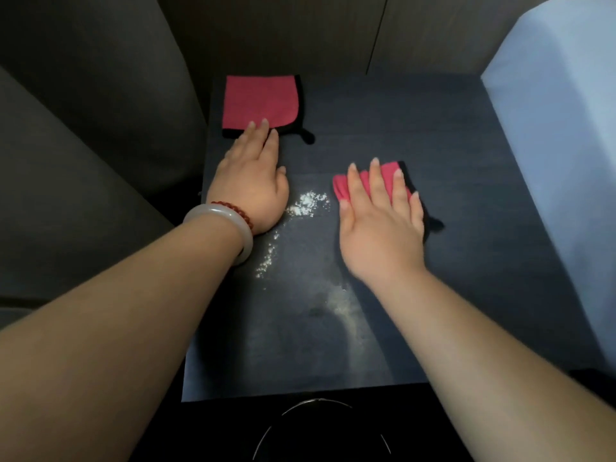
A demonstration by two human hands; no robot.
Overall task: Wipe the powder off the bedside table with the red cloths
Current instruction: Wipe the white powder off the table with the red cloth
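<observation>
The dark bedside table [466, 201] carries white powder [308, 203] in a clump at its middle, with a thinner trail and smear running toward the front edge. One red cloth with black trim [261, 101] lies flat at the back left. My left hand [253, 185] lies flat on the table with its fingertips resting on that cloth's near edge, fingers straight. A second red cloth [386, 173] is bunched under my right hand [380, 221], which presses down on it with fingers spread, just right of the powder clump.
A dark upholstered seat or headboard [100, 145] stands to the left of the table. A pale blue bed edge [560, 128] rises on the right. A dark round bin [316, 435] with a shiny rim sits below the table's front edge. A wood-panel wall is behind.
</observation>
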